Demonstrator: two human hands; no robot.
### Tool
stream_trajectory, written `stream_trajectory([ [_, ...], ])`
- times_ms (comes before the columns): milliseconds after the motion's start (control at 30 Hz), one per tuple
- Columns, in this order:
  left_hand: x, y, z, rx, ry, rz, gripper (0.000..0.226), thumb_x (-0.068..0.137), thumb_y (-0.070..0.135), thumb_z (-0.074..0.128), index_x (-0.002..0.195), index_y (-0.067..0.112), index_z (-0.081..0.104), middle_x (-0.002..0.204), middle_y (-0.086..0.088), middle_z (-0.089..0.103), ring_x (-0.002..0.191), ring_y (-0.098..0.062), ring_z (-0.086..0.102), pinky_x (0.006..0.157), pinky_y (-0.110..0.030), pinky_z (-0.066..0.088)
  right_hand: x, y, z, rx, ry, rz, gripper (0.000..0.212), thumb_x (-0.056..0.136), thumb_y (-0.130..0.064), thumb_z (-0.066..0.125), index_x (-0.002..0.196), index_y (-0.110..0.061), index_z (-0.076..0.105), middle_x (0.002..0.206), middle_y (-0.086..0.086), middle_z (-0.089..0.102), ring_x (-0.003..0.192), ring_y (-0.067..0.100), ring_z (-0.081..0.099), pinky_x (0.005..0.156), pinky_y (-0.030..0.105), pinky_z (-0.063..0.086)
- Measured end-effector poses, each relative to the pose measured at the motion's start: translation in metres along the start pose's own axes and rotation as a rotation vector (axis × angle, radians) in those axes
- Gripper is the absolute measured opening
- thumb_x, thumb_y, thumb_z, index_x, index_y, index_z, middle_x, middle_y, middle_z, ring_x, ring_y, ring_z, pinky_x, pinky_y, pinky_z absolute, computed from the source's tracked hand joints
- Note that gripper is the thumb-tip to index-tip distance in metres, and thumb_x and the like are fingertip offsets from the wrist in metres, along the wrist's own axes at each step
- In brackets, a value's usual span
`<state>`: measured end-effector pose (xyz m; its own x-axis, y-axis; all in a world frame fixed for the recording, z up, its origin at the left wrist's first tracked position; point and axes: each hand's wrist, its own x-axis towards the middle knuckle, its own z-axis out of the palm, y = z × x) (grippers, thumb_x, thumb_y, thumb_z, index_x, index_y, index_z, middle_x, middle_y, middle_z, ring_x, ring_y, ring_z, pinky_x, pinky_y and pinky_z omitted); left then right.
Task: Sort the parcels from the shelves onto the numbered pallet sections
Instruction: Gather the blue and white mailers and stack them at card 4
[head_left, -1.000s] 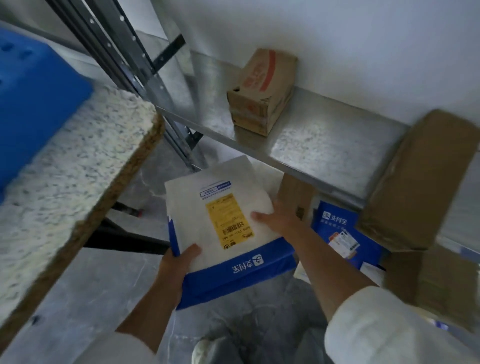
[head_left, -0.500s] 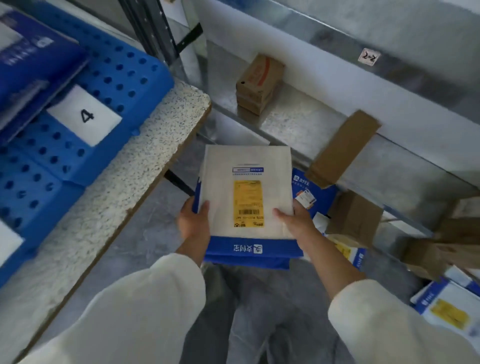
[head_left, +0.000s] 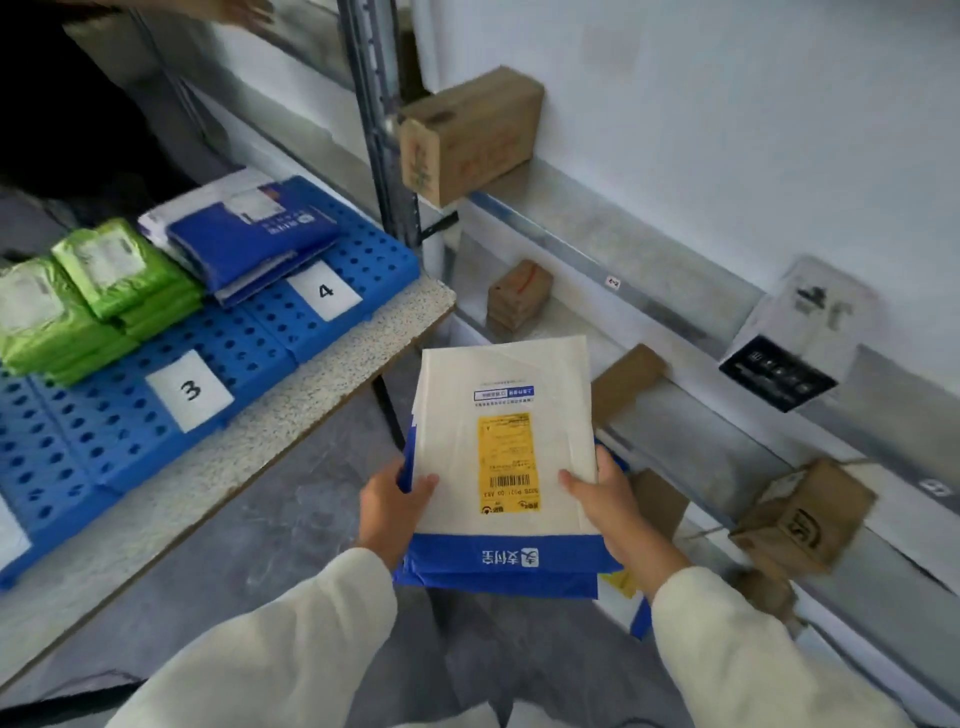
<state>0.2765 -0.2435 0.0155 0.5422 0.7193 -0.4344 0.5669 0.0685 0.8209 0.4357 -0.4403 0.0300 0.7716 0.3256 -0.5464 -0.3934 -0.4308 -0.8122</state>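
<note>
Flat white-and-blue plastic parcel (head_left: 506, 395).
Grips of left hand (head_left: 389, 514), right hand (head_left: 613, 509) pinching its sides; right of blue perforated pallet (head_left: 130, 426).

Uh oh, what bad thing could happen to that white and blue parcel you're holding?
The left hand and right hand grip the parcel only near its lower end, so it might flop or slip. The blue stack by label 4 looks uneven; one more could slide off. The cardboard box seems to jut past its shelf and could get bumped.
</note>
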Motion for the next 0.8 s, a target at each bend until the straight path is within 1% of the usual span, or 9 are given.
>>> stream_trajectory([
  [100,-0.013,0.022,-0.021,-0.011,0.002,0.084,0.014,0.087,0.036,0.067,0.098,0.033,0.06,0.089,0.014,0.064,0.08,-0.003,0.061,0.056,-0.012,0.043,-0.017,-0.034,-0.004,-0.052,-0.004,-0.069,0.027,0.095,-0.015,0.058,0.116,-0.03,0.05,0.104,-0.007,0.065,0.091,0.009,0.063,0.058,0.021,0.05],
  [167,-0.014,0.04,-0.037,-0.045,0.036,0.125,0.015,0.087,0.035,0.066,0.101,0.033,0.059,0.09,0.016,0.063,0.08,-0.001,0.06,0.056,-0.01,0.041,-0.02,-0.063,0.001,-0.081,-0.025,-0.122,0.023,0.095,-0.016,0.057,0.113,-0.031,0.051,0.103,-0.007,0.066,0.09,0.01,0.065,0.059,0.022,0.052],
  [233,-0.01,0.057,-0.052,-0.093,0.101,0.172,0.014,0.087,0.031,0.066,0.1,0.028,0.063,0.089,0.011,0.065,0.079,-0.004,0.06,0.058,-0.013,0.042,-0.019,-0.096,0.01,-0.132,-0.048,-0.179,0.021,0.095,-0.019,0.058,0.113,-0.029,0.053,0.104,-0.005,0.067,0.09,0.014,0.066,0.061,0.027,0.055],
  [333,-0.001,0.08,-0.073,-0.134,0.197,0.191,0.012,0.086,0.028,0.065,0.095,0.02,0.063,0.084,0.004,0.063,0.074,-0.012,0.057,0.06,-0.02,0.041,-0.012,-0.143,0.03,-0.19,-0.092,-0.253,0.024,0.095,-0.023,0.059,0.117,-0.027,0.052,0.104,-0.005,0.067,0.088,0.011,0.066,0.055,0.021,0.052],
  [400,0.009,0.093,-0.089,-0.139,0.256,0.204,0.011,0.087,0.028,0.065,0.09,0.018,0.061,0.078,0.005,0.06,0.069,-0.01,0.054,0.057,-0.02,0.038,-0.004,-0.173,0.048,-0.188,-0.121,-0.297,0.026,0.095,-0.02,0.059,0.12,-0.025,0.052,0.109,-0.002,0.066,0.093,0.013,0.065,0.061,0.024,0.054],
  [500,0.031,0.111,-0.119,-0.132,0.353,0.222,0.015,0.086,0.029,0.066,0.083,0.017,0.057,0.072,0.007,0.053,0.063,-0.008,0.047,0.055,-0.019,0.034,0.011,-0.216,0.081,-0.22,-0.163,-0.325,0.031,0.094,-0.019,0.059,0.124,-0.024,0.051,0.114,0.001,0.064,0.101,0.02,0.063,0.077,0.036,0.057],
  [633,0.068,0.13,-0.16,-0.166,0.397,0.239,0.014,0.087,0.029,0.067,0.089,0.017,0.061,0.08,0.004,0.061,0.069,-0.01,0.053,0.058,-0.019,0.038,0.04,-0.267,0.129,-0.331,-0.187,-0.346,0.03,0.095,-0.024,0.059,0.124,-0.022,0.05,0.108,-0.001,0.065,0.088,0.015,0.063,0.062,0.03,0.055],
  [733,0.104,0.142,-0.191,-0.22,0.409,0.255,0.01,0.087,0.027,0.067,0.091,0.018,0.064,0.082,0.006,0.065,0.071,-0.009,0.056,0.057,-0.016,0.04,0.069,-0.304,0.17,-0.361,-0.221,-0.366,0.04,0.096,-0.022,0.056,0.135,-0.02,0.046,0.122,0.004,0.062,0.106,0.025,0.061,0.087,0.046,0.054],
  [800,0.131,0.15,-0.213,-0.213,0.417,0.272,0.007,0.088,0.024,0.067,0.086,0.018,0.064,0.077,0.006,0.063,0.067,-0.008,0.053,0.053,-0.011,0.038,0.089,-0.328,0.197,-0.39,-0.226,-0.371,0.041,0.096,-0.023,0.055,0.136,-0.022,0.045,0.122,0.005,0.062,0.108,0.027,0.061,0.09,0.049,0.053],
])
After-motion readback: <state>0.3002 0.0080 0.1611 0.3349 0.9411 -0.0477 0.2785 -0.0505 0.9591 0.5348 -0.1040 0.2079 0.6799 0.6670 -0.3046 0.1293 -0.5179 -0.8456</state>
